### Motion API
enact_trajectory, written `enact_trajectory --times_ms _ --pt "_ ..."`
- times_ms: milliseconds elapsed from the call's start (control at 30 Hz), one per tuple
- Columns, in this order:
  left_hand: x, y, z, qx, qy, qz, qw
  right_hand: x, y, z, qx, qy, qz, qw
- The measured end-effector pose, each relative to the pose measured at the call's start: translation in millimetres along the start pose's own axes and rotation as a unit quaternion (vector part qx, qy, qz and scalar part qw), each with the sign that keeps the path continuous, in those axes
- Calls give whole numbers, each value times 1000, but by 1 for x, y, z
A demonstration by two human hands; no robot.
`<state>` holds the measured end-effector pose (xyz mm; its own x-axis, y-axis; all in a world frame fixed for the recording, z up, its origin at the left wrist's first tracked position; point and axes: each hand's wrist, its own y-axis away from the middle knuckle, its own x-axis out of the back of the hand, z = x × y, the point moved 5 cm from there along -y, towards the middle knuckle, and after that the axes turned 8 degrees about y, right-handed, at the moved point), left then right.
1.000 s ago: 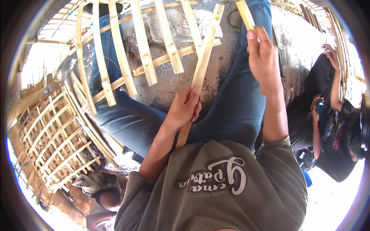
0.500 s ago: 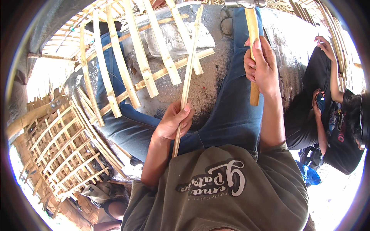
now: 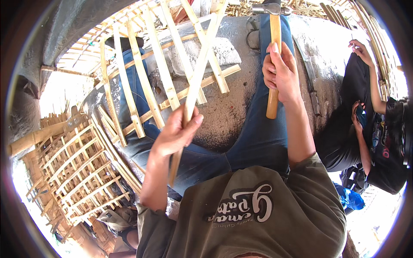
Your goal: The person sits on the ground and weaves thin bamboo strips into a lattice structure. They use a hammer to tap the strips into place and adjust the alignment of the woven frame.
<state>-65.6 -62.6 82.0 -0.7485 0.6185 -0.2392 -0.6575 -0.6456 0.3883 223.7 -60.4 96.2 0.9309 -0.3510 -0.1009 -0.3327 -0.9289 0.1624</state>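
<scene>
My left hand [image 3: 177,131] is closed around a long, flat bamboo strip [image 3: 200,64], which slants from near my lap up toward the far edge. In my right hand [image 3: 282,73] is a hammer [image 3: 274,32], gripped by its wooden handle with the metal head pointing away from me. Beyond the left hand lies a bamboo frame [image 3: 161,64], made of several parallel slats set across two longer crosspieces. The strip I hold passes over the frame's right part. Part of the frame rests over my left leg.
A grey, rough stone-like surface [image 3: 232,103] lies between my legs. A knife-like tool [image 3: 315,101] lies right of my right leg. Woven bamboo lattice panels [image 3: 77,167] stand at left. Another person in black [image 3: 340,137] sits at right, near a blue plastic bag [image 3: 349,197].
My left hand has risen and moved left, turning the bamboo strip's broad face into view. The right hand has shifted slightly left with the hammer, whose head now shows fully.
</scene>
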Motion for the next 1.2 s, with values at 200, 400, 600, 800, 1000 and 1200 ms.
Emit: enact_trajectory --times_ms 200,400,600,800,1000,1200 --pt "41 19 59 -42 -392 112 912 9 -17 -28 80 -30 54 995" --pt "66 40 72 -14 -388 82 918 19 -46 -28 103 36 90 990" --pt "74 49 61 0 -389 63 919 10 -59 -10 58 69 45 995" --pt "82 41 67 -32 -468 80 879 -10 -64 -3 43 111 -34 992" --pt "116 20 76 -72 -573 139 805 -18 -68 10 12 122 -88 989" --pt "163 -3 84 -160 -607 176 758 -34 -72 28 1 133 -113 985"
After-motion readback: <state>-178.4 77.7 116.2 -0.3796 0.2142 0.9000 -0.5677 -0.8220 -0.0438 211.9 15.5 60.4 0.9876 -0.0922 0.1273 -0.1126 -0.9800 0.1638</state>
